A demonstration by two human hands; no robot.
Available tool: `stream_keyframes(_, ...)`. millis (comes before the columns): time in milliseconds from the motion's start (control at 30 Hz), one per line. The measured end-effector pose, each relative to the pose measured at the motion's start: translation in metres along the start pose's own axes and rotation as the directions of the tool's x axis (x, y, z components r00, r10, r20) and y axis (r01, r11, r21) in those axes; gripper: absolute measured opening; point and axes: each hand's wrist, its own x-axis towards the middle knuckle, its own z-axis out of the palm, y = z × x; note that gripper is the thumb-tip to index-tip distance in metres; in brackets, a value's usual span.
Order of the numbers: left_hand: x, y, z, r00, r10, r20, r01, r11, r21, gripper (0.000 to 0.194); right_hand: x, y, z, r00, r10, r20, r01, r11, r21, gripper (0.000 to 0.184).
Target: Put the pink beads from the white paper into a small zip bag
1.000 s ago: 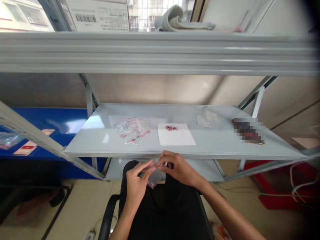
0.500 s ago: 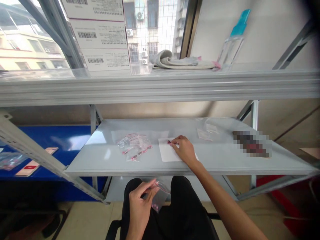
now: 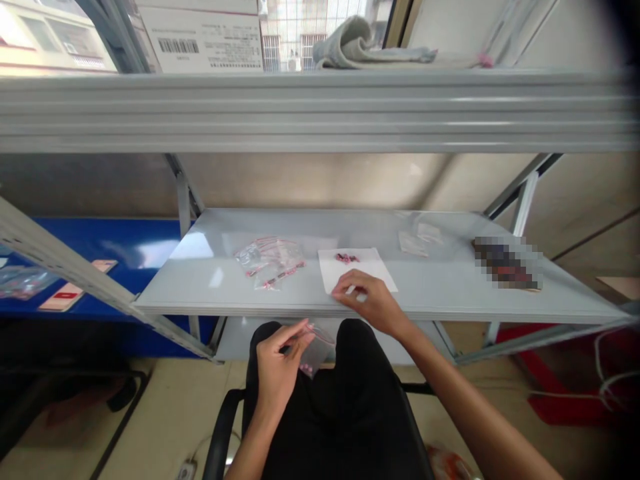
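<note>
My left hand (image 3: 283,353) pinches the top edge of a small clear zip bag (image 3: 320,348) above my lap. Small pink pieces (image 3: 306,368) lie in the bottom of that bag. Over the near edge of a white paper sheet (image 3: 373,267), my right hand (image 3: 367,299) has thumb and forefinger pressed together. Whatever may be between those fingertips is too small to make out. On the sheet, just beyond this hand, sits a little cluster of pink and dark bead-like pieces (image 3: 347,258). Left of the sheet, several clear zip bags (image 3: 273,257) with similar pieces lie in an overlapping pile.
The grey shelf (image 3: 435,293) also carries flat clear packets (image 3: 414,243) and a blurred-out item (image 3: 505,263). Above runs a thick shelf edge (image 3: 320,117) with a white box (image 3: 207,40) and folded cloth (image 3: 370,53). A slanted metal post (image 3: 85,263) stands left, near a blue table (image 3: 145,243).
My right hand has drawn back from the bead-like pieces toward the sheet's near edge, fingers still pinched. My left hand keeps the bag. The camera has tilted down.
</note>
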Motion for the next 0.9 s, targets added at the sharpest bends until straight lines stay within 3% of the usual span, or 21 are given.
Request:
stream_keyframes(100,-0.002,0.002,0.002,1.000,0.011,-0.005,-0.011,1.000,0.015,0.026,-0.027,-0.021,0.007,0.977,0.018,0.213,-0.046,0.991,0.125,0.009)
stream_keyframes(233,-0.005,0.004,0.007,0.998,0.053,0.025,-0.053,0.998,0.016,0.026,-0.042,-0.034,0.016,0.957,0.039,0.287,-0.089,0.982,0.165,0.010)
stream_keyframes(367,-0.009,0.005,0.010,0.997,0.070,0.043,-0.071,0.997,0.030,0.026,-0.043,-0.034,0.013,0.953,-0.050,0.298,-0.001,0.986,0.169,0.013)
stream_keyframes(433,-0.010,0.005,0.011,0.996,0.071,0.047,-0.073,0.997,0.036,0.025,-0.039,-0.024,0.004,0.972,-0.095,0.214,0.065,0.988,0.142,0.015)
stream_keyframes(500,-0.010,0.005,0.012,0.996,0.069,0.056,-0.071,0.997,0.028,0.025,-0.028,-0.007,-0.009,0.997,-0.067,0.026,0.066,0.996,0.062,0.018)
stream_keyframes(600,-0.010,0.006,0.013,0.996,0.067,0.058,-0.068,0.997,0.024,0.026,-0.003,0.026,-0.027,0.954,0.047,-0.296,-0.098,0.982,-0.162,0.017)
stream_keyframes(733,-0.008,0.008,0.015,0.997,0.053,0.051,-0.055,0.997,0.047,0.028,0.031,0.051,-0.029,0.927,0.137,-0.350,-0.267,0.894,-0.359,0.017)
stream_keyframes(900,-0.008,0.002,0.016,0.997,0.047,0.061,-0.051,0.997,0.062,0.027,0.047,0.053,-0.007,0.927,0.179,-0.330,-0.319,0.837,-0.444,0.014)
